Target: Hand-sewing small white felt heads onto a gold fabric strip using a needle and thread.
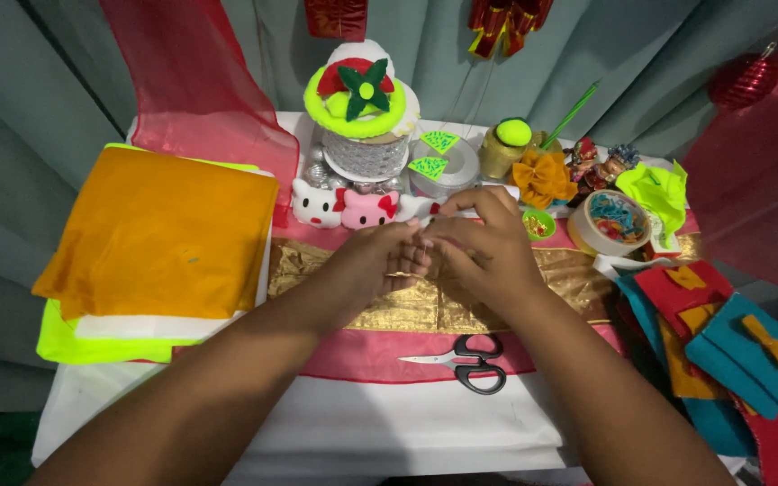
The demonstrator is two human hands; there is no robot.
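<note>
My left hand (380, 259) and my right hand (481, 247) meet fingertip to fingertip above a gold fabric strip (389, 310) on the white table (407, 432). Their fingers pinch something small and pale between them; what it is cannot be made out. Below the hands lie black-handled scissors (465, 362) on a pink cloth band (362, 355). Just beyond the hands stand two small cat-faced figures, one white (317, 205) and one pink (369, 209).
A stack of orange felt (159, 234) over neon-yellow sheets sits left. Blue, red and orange felt pieces (722, 346) lie right. A decorated round stand (357, 117), a tape roll (610, 225), a yellow jar (506, 148) and an orange bow (542, 178) crowd the back.
</note>
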